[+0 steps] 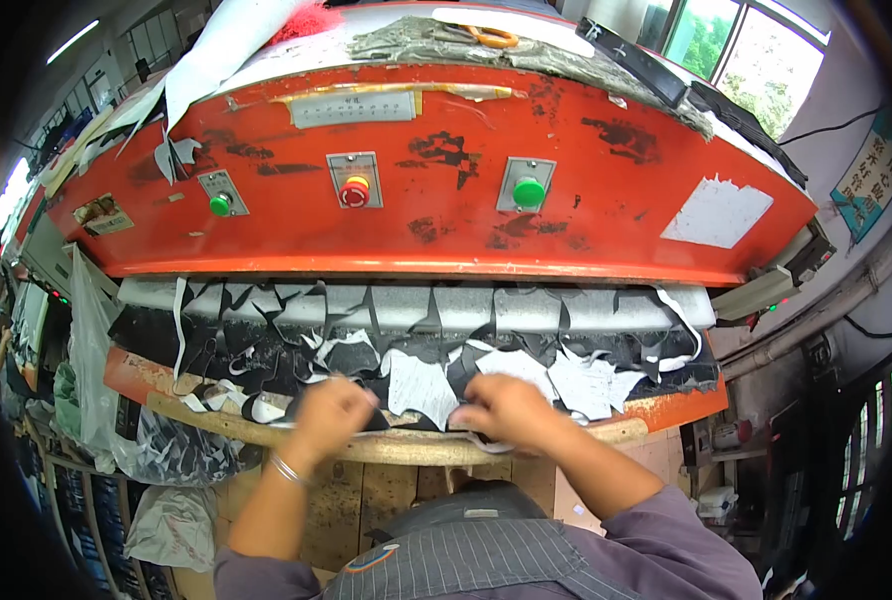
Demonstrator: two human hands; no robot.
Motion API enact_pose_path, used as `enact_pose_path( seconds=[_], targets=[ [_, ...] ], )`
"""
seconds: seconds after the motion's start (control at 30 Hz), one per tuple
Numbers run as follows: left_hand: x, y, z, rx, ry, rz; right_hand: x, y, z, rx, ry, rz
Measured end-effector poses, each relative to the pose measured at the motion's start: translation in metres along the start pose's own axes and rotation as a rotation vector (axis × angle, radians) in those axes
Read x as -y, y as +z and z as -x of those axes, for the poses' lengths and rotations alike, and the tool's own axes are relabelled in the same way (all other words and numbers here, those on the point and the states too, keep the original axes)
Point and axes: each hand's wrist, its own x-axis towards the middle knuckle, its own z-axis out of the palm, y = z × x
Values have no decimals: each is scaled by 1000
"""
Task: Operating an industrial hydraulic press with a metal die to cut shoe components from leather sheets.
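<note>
My left hand (334,412), with a bracelet at its wrist, is at the front edge of the machine's bed, its fingers curled in. What they hold, if anything, is hidden. To the right, my right hand (511,408) is closed too, thumb towards the middle, over the edge of the cut sheet. A white-faced cut piece (421,388) lies between the hands, and another white piece (581,386) lies beyond the right one. Around them is a torn web of black-and-white offcut strips (351,350). A narrow strip (486,443) curls below my right hand.
The red machine front (606,225) rises behind the bed, with green buttons (529,192) and a red stop button (354,192). Orange-handled scissors (494,37) lie on top. A wooden bar (396,449) edges the bed. A clear bag of scraps (181,447) hangs at left.
</note>
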Motion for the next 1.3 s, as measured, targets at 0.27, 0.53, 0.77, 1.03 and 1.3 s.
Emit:
enact_pose_path(
  seconds=[0.27,0.53,0.77,1.03,1.3],
  targets=[
    [-37,68,54,-124,79,-258,15,64,46,1,-38,261],
    [-11,84,69,-115,113,-249,3,71,39,330,-9,271],
    [-8,74,63,252,-185,225,-36,39,-67,-454,62,278],
    [27,113,-28,91,49,423,-44,34,-120,-295,381,290],
    [26,161,-55,62,258,345,-34,67,-17,-311,-20,-686]
  ],
)
